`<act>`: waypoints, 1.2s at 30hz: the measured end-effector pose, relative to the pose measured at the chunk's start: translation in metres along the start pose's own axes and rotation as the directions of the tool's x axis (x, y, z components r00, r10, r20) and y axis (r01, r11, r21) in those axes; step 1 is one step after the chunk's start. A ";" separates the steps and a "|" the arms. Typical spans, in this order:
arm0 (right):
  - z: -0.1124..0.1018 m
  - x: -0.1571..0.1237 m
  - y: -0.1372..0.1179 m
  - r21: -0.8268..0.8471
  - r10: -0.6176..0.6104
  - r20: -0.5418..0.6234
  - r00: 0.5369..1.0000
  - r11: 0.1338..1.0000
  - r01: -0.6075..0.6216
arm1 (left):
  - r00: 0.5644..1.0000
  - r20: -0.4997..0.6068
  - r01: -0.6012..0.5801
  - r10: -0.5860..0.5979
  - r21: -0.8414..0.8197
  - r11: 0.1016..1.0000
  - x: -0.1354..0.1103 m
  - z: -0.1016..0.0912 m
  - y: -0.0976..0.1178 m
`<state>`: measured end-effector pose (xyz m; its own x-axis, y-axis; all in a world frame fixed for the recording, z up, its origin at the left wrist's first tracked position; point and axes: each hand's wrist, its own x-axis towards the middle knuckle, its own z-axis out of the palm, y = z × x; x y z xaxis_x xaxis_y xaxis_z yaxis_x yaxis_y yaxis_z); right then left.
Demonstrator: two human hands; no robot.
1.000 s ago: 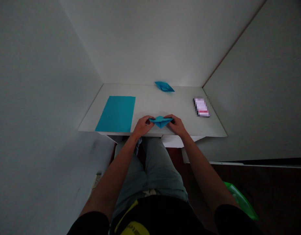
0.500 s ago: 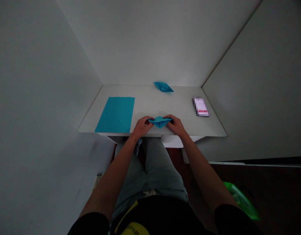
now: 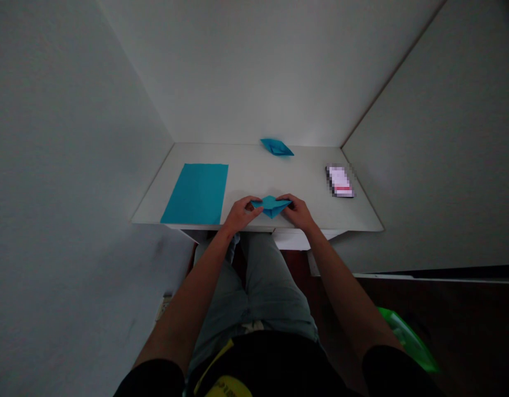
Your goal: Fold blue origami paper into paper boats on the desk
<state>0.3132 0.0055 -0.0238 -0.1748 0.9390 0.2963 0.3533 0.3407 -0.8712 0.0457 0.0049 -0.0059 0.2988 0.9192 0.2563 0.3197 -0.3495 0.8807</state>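
A folded blue paper boat (image 3: 271, 206) is held between my two hands, close to the front edge of the white table (image 3: 254, 171). My left hand (image 3: 241, 213) pinches its left point, with the thumb lying on the near side. Its right point is in the grip of my right hand (image 3: 298, 210); the fingertips there are partly hidden behind the paper. Another blue paper boat (image 3: 276, 147) rests at the back of the table by the wall. To the left of my left hand lies a flat sheet of blue paper (image 3: 198, 193).
A phone (image 3: 340, 181), its screen blurred out, lies at the table's right side. Walls enclose the table at the back, left and right. On the dark floor at the lower right is a green plastic object (image 3: 405, 337), perhaps a bag or bin.
My left thumb has shifted right onto the near side of the folded boat, whose middle looks slightly more opened out. My right hand stays in place.
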 end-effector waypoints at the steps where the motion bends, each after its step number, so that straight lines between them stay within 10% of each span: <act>1: 0.000 0.000 0.001 -0.001 0.002 0.001 1.000 1.000 -0.002 | 1.000 -0.001 0.000 0.000 0.001 1.000 0.000 0.000 -0.001; 36: 0.000 0.000 -0.012 -0.025 0.057 0.001 0.998 0.998 -0.057 | 0.998 -0.010 0.058 -0.057 0.022 0.998 0.001 0.004 0.000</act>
<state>0.3087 0.0018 -0.0131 -0.1551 0.9569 0.2455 0.3860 0.2874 -0.8766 0.0495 0.0048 -0.0070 0.2707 0.9396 0.2095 0.3561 -0.2999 0.8850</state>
